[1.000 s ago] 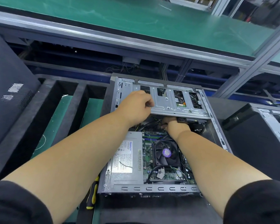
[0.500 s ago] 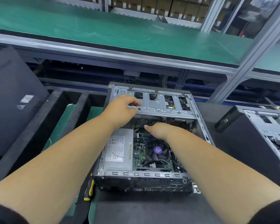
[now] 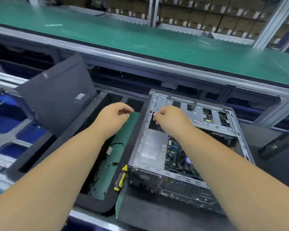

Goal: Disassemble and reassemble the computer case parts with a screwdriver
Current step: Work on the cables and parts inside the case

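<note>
Both hands have left the case (image 3: pixel 187 147): left hand (image 3: pixel 114 114) loosely curled, empty; right hand (image 3: pixel 169 116) fingers pinched, contents indiscernible. Risk: small part dropping inside.

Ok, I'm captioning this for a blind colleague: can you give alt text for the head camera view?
Two bare hands reach out: the right hand over the far left corner of an open computer case, the left hand loosely curled and empty above the tray beside it. A yellow-and-black screwdriver lies untouched at the case's near left corner.

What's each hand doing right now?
Left hand: fingers loosely curled, holding nothing, beside the computer case.
Right hand: fingers curled over case; grip unclear.
</note>
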Demonstrator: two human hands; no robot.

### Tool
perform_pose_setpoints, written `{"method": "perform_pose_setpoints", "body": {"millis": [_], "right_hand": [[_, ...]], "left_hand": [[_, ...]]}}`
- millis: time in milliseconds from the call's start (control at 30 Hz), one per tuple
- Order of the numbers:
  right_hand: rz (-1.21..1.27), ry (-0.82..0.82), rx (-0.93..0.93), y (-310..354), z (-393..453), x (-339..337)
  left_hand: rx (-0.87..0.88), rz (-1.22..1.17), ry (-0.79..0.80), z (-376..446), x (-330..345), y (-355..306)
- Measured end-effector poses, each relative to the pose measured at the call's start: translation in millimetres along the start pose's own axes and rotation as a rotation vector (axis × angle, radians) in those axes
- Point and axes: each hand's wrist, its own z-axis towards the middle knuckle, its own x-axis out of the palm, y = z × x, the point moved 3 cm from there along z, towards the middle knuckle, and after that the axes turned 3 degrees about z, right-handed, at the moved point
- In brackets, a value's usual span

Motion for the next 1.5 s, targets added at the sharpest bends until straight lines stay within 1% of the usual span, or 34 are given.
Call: {"method": "perform_pose_setpoints", "body": {"millis": [133, 333, 400, 500, 600, 767, 900, 967, 1067, 1167, 1300, 1433, 1500], "right_hand": [[0.039, 0.055, -0.06, 46.5, 2.2, 26.3], [-0.054, 0.158, -0.104, 119.3, 15.0, 76.8], [-0.129, 0.206, -0.054, 134.7, 29.6, 100.6], [-0.333, 0.337, 0.062, 144.5, 54.6, 144.6], [-0.441, 0.392, 0.118, 145.2, 72.0, 173.4], [-0.924, 0.752, 0.13, 138.4, 86.4, 217.7], [-1.109, 0.909, 0.047, 103.1, 85.7, 249.3], [-1.129, 0.933, 0.024, 82.0, 82.3, 266.7], [-1.125, 0.962, 0.17, 55.8, 74.2, 287.2], [-1.098, 0.966, 0.252, 38.9, 67.1, 303.3], [-1.107, 0.952, 0.215, 40.2, 62.2, 303.7], [-1.13, 1.017, 0.233, 48.1, 56.3, 291.9], [-1.135, 1.017, 0.234, 57.1, 55.7, 281.1]], "left_hand": [[-0.016, -0.045, -0.002, 0.9, -24.3, 25.4], [-0.042, -0.041, 0.089, 7.9, -60.1, 70.8], [-0.045, -0.021, 0.112, 11.7, -72.0, 87.3], [-0.068, -0.005, 0.163, 20.1, -86.2, 114.9], [-0.102, -0.027, 0.194, 27.2, -96.1, 141.3], [-0.161, -0.037, 0.278, 30.5, -103.1, 177.8], [-0.19, -0.037, 0.337, 28.1, -102.5, 201.3], [-0.197, -0.019, 0.363, 26.6, -101.3, 210.2], [-0.223, -0.002, 0.401, 23.9, -97.7, 221.3], [-0.228, -0.007, 0.43, 22.2, -93.6, 226.1], [-0.221, 0.001, 0.457, 22.4, -90.3, 226.7], [-0.2, 0.009, 0.465, 24.4, -88.1, 221.1], [-0.189, -0.004, 0.467, 25.0, -86.5, 216.5]]}}
